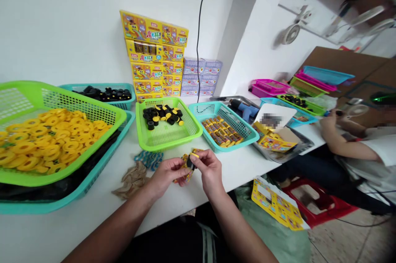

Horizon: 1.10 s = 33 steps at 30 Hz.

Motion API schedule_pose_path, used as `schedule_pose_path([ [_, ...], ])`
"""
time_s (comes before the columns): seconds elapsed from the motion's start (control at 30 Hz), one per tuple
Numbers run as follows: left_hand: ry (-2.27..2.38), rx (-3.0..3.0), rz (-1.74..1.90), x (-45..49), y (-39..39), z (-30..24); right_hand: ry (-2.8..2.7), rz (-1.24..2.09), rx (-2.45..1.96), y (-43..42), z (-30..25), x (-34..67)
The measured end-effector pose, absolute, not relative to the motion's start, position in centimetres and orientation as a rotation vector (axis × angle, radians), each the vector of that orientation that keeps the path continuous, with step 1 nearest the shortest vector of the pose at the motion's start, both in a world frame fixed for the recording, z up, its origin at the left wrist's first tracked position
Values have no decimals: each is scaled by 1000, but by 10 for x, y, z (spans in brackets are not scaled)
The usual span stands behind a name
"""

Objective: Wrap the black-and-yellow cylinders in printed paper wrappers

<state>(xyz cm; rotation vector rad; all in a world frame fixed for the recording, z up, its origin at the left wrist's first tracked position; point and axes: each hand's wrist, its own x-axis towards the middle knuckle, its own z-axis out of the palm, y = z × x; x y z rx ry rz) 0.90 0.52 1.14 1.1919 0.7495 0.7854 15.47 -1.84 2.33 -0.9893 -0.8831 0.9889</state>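
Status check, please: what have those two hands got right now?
Left hand and right hand together at a yellow printed wrapper and a black plastic piece. Crumpled tan paper beside left wrist, not blocking.

The left forearm (114,226) and right forearm (239,226) are extended forward, angled inward. The left hand (168,176) and right hand (209,170) are held close together, with the fingers (198,158) curled in a pinching grip.

We're in a small packing workshop: a long white tabletop (77,230) runs along the wall, set with plastic baskets (31,98) of yellow rings (52,139) and black pieces (162,116). Printed yellow boxes (154,57) stand stacked against the wall, a blue glue gun (244,110) lies nearby, and a co-worker (349,151) sits at the tabletop's far end.
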Motion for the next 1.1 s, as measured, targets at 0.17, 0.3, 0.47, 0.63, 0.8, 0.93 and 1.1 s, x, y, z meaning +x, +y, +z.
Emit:
schedule_pose_path([
  [0.17,697,1124,779,8,7,8,-1051,721,-1109,-22,17,156],
  [0.3,686,1076,773,8,8,6,-1113,751,-1163,-21,19,158],
  [0.47,623,884,749,9,7,6,-1163,688,-1168,-23,20,155],
  [0.63,592,707,754,10,8,3,-1222,788,-1165,-23,17,158],
  [0.8,612,687,746,12,6,7,-1176,938,-1149,-19,17,165],
  [0.93,615,773,788,13,3,13,-1008,1062,-1097,-19,20,162],
  [1.1,594,742,735,15,1,8,-931,995,-1010,-19,18,151],
])
